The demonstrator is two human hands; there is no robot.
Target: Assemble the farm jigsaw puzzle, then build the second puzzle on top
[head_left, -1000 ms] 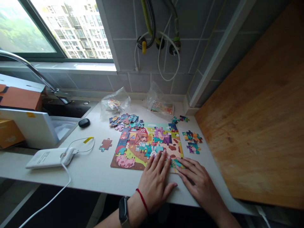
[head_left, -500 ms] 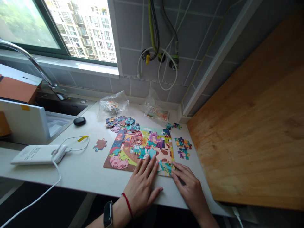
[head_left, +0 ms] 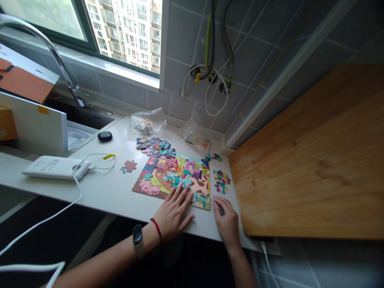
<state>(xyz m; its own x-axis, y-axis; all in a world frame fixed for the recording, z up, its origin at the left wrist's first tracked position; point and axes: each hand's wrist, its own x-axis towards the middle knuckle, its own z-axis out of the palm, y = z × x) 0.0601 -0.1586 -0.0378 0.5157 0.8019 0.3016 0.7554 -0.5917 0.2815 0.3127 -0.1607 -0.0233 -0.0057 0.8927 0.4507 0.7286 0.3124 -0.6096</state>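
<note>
Clear plastic is seen at the back of the table (head_left: pixel 102 196): in a first bag (head_left: pixel 158 116), small pieces (head_left: pixel 144 125) are held. Nearer, the puzzle (head_left: pixel 163 181) is laid, its near edge still covered by the left hand (head_left: pixel 172 211), flat with fingers spread wide. Farther back, a card (head_left: pixel 203 144) is seen in or under a second bag (head_left: pixel 194 127). The right hand (head_left: pixel 227 219) has been drawn off the puzzle's corner to just beside it, fingers bent narrow; whether anything is pinched cannot be told.

The puzzle (head_left: pixel 174 176) looks matt — the faucet (head_left: pixel 59 60) glossy metal, the panel (head_left: pixel 312 168) wood.
</note>
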